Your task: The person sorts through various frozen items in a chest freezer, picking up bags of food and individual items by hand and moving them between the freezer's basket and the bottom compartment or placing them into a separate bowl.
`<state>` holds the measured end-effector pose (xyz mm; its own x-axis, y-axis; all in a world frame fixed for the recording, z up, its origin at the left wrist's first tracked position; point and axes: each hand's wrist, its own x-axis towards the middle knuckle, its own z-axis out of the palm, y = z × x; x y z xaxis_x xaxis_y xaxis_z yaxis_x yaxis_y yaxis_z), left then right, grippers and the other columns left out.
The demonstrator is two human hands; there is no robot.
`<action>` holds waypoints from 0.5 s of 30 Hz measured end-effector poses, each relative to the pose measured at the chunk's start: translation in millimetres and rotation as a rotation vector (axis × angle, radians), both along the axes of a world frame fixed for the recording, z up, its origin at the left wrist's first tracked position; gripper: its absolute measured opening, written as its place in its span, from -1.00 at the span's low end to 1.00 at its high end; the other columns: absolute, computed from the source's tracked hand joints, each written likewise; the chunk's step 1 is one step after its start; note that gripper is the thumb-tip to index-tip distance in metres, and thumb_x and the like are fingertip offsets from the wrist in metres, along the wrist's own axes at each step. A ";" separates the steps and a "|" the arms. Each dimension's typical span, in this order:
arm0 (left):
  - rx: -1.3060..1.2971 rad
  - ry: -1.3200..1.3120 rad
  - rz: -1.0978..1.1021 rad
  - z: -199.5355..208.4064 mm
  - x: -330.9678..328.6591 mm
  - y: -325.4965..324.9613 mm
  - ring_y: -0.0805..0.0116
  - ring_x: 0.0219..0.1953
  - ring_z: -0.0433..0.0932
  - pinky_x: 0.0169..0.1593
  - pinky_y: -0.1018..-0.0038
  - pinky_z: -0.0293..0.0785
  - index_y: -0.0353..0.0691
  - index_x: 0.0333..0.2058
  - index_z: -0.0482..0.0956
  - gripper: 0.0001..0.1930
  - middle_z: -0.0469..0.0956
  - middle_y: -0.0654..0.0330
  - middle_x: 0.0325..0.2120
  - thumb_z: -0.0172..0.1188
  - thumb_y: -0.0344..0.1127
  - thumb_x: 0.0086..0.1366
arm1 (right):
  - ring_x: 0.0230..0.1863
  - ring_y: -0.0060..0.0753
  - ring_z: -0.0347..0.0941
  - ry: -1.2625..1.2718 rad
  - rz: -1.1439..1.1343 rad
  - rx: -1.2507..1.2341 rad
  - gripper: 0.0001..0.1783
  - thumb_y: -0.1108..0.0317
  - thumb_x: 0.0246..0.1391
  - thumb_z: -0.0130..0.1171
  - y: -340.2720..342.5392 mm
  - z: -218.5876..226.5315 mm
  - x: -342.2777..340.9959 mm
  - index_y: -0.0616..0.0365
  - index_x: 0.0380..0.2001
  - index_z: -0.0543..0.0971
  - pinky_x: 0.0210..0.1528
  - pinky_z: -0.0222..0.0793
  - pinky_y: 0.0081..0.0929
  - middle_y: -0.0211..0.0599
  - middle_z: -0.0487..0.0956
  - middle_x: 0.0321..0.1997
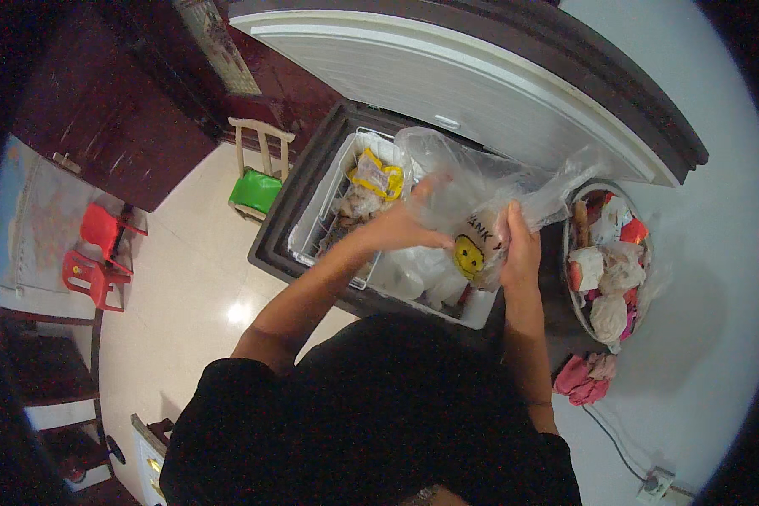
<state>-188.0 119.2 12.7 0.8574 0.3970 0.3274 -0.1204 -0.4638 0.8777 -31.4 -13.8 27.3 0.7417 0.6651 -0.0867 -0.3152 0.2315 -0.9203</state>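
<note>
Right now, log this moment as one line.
both hands: left hand, right hand | hold: clear plastic bag | over: open chest freezer | nearby: food basin

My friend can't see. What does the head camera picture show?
Both hands, left hand and right hand, hold a clear plastic bag over an open chest freezer full of wrapped food. A basin of more packets sits to the right.

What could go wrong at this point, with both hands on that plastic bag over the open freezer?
The thin clear bag is held only by the left hand and right hand; it could tear or slip into the freezer. The raised lid might drop. The basin beside it looks overfilled.
</note>
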 end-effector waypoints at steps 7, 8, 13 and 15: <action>-0.484 0.027 0.070 10.5 24.2 -6.8 0.35 -0.17 0.46 -0.13 0.37 0.37 -0.28 -0.21 0.48 -0.63 0.52 0.16 -0.32 0.26 -0.18 0.04 | -0.13 -0.47 0.34 -0.252 0.316 -0.130 -0.59 0.23 0.01 0.13 -13.8 14.4 1.8 0.20 -0.09 0.39 -0.13 0.29 -0.53 -0.39 0.41 -0.17; -0.500 0.024 0.067 19.1 25.0 -10.8 0.33 -0.19 0.46 -0.15 0.37 0.37 -0.27 -0.26 0.50 -0.68 0.52 0.16 -0.34 0.24 -0.20 0.05 | -0.08 -0.41 0.32 -0.402 0.373 -0.137 -0.55 0.23 0.00 0.13 -14.7 9.7 1.1 0.23 -0.06 0.37 -0.07 0.28 -0.48 -0.35 0.39 -0.10; 0.439 -0.213 0.137 25.1 37.8 -26.0 0.28 -0.33 0.48 -0.19 0.33 0.37 -0.26 -0.35 0.51 -0.73 0.48 0.18 -0.46 0.24 -0.20 0.04 | -0.01 -0.36 0.28 -0.532 0.328 -0.086 -0.49 0.33 -0.04 0.13 -5.7 -48.0 -8.4 0.25 0.00 0.32 0.00 0.25 -0.45 -0.29 0.34 0.00; 0.481 -0.261 0.112 49.3 36.7 -31.8 0.23 -0.33 0.48 -0.17 0.31 0.37 -0.26 -0.36 0.52 -0.72 0.48 0.15 -0.47 0.26 -0.20 0.02 | -0.09 -0.48 0.30 -0.397 0.095 0.015 -0.53 0.37 -0.06 0.14 -0.5 -47.4 -9.5 0.24 -0.04 0.33 -0.08 0.27 -0.52 -0.35 0.37 -0.10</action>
<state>-151.3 87.3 62.0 0.6849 0.2348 0.6898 -0.2322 -0.8270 0.5121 -40.9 -14.3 -20.1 0.6512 0.7311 0.2037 0.0431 0.2324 -0.9717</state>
